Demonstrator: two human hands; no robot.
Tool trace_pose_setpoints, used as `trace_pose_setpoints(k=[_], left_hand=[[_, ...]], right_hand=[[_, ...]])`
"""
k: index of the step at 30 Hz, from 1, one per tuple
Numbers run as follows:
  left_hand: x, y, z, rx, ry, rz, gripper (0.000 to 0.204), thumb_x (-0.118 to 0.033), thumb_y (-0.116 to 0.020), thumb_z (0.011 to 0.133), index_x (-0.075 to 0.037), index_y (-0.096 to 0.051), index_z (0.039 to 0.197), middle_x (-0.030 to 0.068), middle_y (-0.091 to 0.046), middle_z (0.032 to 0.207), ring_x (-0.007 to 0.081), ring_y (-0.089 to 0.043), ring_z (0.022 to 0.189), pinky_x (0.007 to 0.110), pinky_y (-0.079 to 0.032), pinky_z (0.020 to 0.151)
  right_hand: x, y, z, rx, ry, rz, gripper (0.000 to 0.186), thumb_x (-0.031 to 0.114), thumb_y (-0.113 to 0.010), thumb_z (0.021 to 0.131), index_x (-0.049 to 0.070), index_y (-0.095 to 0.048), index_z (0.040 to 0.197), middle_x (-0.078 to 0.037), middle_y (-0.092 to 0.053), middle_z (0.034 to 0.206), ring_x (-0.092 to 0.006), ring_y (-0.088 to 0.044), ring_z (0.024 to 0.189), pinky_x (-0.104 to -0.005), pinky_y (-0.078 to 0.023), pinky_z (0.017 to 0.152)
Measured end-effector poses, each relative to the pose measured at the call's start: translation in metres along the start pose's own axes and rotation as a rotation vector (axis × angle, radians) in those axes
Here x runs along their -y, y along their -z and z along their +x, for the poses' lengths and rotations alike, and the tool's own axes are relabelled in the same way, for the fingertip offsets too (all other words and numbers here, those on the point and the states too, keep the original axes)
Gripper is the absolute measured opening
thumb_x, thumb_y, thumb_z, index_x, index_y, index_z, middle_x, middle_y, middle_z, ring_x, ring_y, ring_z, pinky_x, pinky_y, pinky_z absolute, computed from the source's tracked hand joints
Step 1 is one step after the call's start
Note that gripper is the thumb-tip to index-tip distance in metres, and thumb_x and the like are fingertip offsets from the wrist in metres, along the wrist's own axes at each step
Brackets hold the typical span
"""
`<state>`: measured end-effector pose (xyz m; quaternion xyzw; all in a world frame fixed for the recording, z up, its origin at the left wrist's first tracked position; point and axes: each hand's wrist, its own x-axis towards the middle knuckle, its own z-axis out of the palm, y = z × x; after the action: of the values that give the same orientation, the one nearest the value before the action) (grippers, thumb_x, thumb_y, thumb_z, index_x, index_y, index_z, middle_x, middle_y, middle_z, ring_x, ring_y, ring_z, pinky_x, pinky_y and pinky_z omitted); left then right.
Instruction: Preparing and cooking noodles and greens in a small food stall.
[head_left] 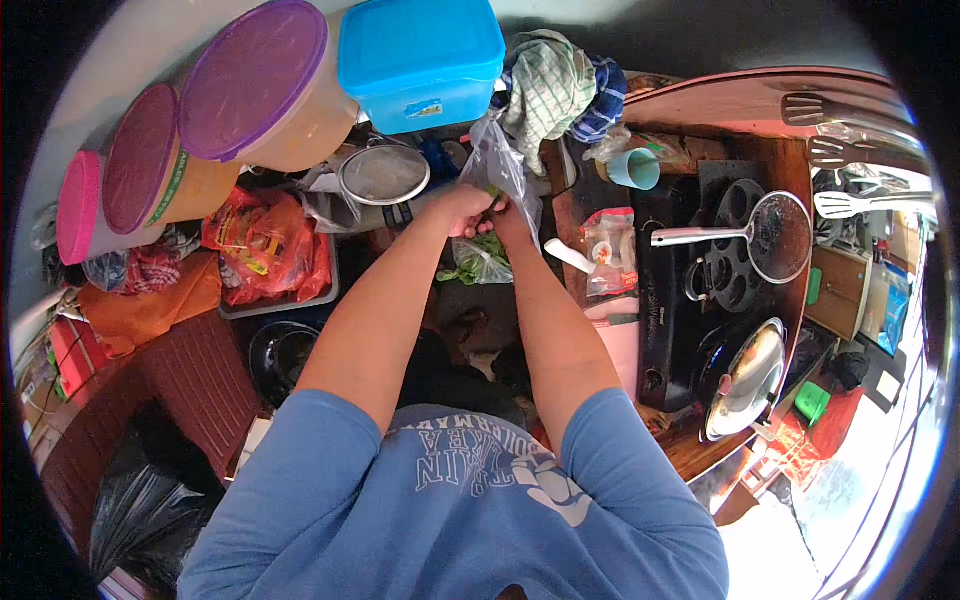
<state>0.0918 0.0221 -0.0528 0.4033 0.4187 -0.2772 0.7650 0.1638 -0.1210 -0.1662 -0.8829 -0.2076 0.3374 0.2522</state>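
Both my hands meet at the far middle, closed on a clear plastic bag [497, 155]. My left hand [462, 208] pinches it from the left, while my right hand [514, 222] grips it from the right, close alongside. The loose top of the bag stands up beyond my fingers. Below my hands hangs its lower part, with green leafy vegetables [478, 258] showing through the plastic. My fingertips are partly hidden, so the exact grip is hard to make out. A round mesh strainer [385, 176] lies just left of my left hand.
Left stand lidded tubs [255, 80] and a red plastic bag [265, 250] in a grey tray. A blue lidded box [422, 60] is behind. On the right are a black stove [655, 330], a long-handled skimmer [780, 238], a pan lid [746, 380] and a light blue cup [634, 169].
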Motion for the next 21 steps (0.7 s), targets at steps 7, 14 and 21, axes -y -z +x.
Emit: trace_pose_setpoints(k=[7, 14, 21], left_hand=[[0.012, 0.009, 0.021, -0.145, -0.061, 0.03, 0.013, -0.016, -0.07, 0.086, -0.009, -0.062, 0.079, 0.0033, -0.059, 0.066, 0.0121, -0.052, 0.051, 0.027, -0.031, 0.041], [0.023, -0.011, -0.003, -0.331, -0.16, 0.275, 0.026, -0.024, -0.071, 0.088, -0.001, -0.061, 0.081, 0.006, -0.059, 0.066, 0.0145, -0.052, 0.049, 0.032, -0.036, 0.04], [0.044, 0.008, -0.039, -0.309, -0.276, 0.28, 0.022, -0.023, -0.066, 0.092, -0.002, -0.066, 0.086, 0.0049, -0.059, 0.066, 0.0126, -0.052, 0.05, 0.029, -0.036, 0.041]], right_hand=[[-0.001, -0.006, 0.015, 0.002, -0.175, 0.019, 0.04, 0.024, -0.072, 0.08, 0.003, -0.064, 0.113, -0.021, -0.069, 0.107, -0.038, -0.065, 0.1, -0.0429, -0.05, 0.087], [-0.042, -0.031, 0.033, 0.08, -0.176, -0.395, 0.079, 0.057, -0.066, 0.08, 0.01, -0.049, 0.142, -0.021, -0.054, 0.14, -0.0353, -0.054, 0.127, -0.0448, -0.044, 0.104], [-0.028, -0.054, 0.01, 0.076, -0.255, -0.157, 0.075, 0.057, -0.065, 0.081, 0.008, -0.054, 0.137, -0.022, -0.058, 0.134, -0.0362, -0.057, 0.123, -0.045, -0.045, 0.102]])
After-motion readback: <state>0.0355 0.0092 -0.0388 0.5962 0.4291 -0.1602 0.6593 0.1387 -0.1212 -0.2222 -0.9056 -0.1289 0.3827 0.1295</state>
